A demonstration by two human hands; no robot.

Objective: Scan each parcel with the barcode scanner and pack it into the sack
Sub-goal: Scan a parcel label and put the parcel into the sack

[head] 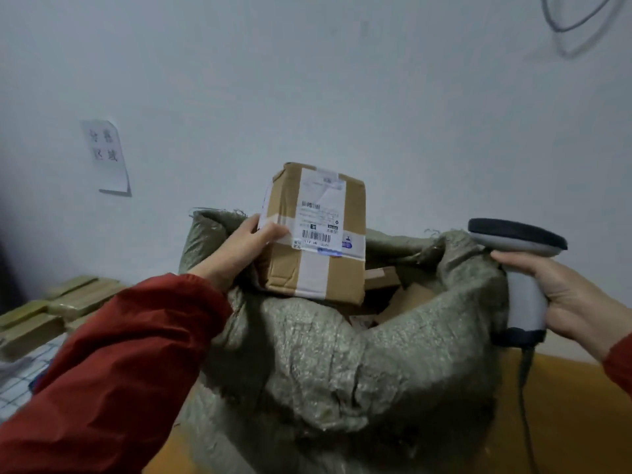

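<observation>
My left hand (244,246) grips the left side of a taped cardboard parcel (345,275), thumb on its front face. The parcel stands upright on the near rim of the open grey-green woven sack (325,357), its white shipping label with barcodes facing me. A bluish light spot shows at the label's lower edge. My right hand (564,295) holds the grey barcode scanner (523,289) by its handle, to the right of the sack, its dark head aimed left toward the parcel. Inside the sack lie other cardboard parcels (393,295).
A stack of tan packets (51,313) sits at the left, beside a wire grid surface (20,381). An orange-yellow surface (574,415) lies under and right of the sack. A paper notice (106,155) hangs on the white wall behind; the scanner's cable (525,398) hangs down.
</observation>
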